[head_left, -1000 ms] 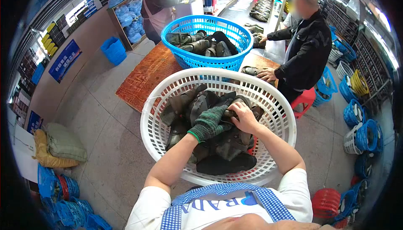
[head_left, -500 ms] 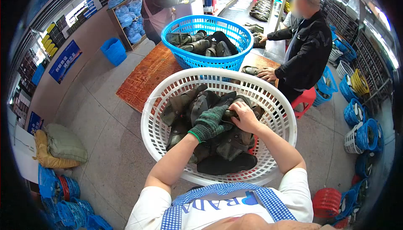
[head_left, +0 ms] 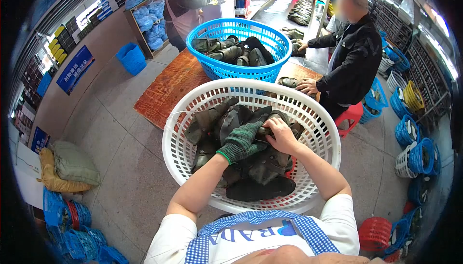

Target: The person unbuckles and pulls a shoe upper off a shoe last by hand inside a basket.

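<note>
Shoe [head_left: 264, 131] among others in the white basket [head_left: 231, 85] looks light, pliable, best held at its firmer end; gloved left hand [head_left: 242, 142] and bare right hand [head_left: 282, 134] seem curled closed around it.

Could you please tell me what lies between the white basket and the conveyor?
The head view shows the blue basket of dark shoes there, standing on the wooden table.

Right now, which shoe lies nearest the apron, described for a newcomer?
A white basket of shoes is in front of the checked apron. Low in it, between the gloved left hand and the apron, one shoe lies crosswise. It is matte black, unlike the glossier grey-green shoes beside it.
</note>
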`<state>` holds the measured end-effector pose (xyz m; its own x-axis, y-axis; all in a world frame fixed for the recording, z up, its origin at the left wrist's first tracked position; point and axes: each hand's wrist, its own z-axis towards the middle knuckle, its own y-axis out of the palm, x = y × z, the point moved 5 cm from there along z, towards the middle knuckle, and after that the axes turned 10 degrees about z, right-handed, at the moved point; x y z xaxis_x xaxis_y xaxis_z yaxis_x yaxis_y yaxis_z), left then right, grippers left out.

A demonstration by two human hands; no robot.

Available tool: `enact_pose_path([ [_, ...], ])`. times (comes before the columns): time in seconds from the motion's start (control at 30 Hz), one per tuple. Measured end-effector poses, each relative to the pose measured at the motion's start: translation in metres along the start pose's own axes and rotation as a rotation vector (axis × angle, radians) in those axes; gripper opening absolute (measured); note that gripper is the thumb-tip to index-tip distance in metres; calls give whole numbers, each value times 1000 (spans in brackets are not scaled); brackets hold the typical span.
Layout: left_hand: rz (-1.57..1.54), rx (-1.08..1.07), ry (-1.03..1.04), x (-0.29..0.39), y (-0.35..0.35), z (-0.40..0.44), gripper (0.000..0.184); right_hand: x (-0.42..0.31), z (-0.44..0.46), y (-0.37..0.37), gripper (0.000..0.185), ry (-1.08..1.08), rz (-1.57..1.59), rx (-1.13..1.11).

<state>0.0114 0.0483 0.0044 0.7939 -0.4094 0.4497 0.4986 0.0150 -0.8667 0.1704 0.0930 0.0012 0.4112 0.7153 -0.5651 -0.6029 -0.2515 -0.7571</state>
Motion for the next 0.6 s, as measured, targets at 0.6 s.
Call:
enact_pose_path([
  [0.6,4,5,-9,0,1,-1,73,-1,-1,0,37,-11,22,24],
])
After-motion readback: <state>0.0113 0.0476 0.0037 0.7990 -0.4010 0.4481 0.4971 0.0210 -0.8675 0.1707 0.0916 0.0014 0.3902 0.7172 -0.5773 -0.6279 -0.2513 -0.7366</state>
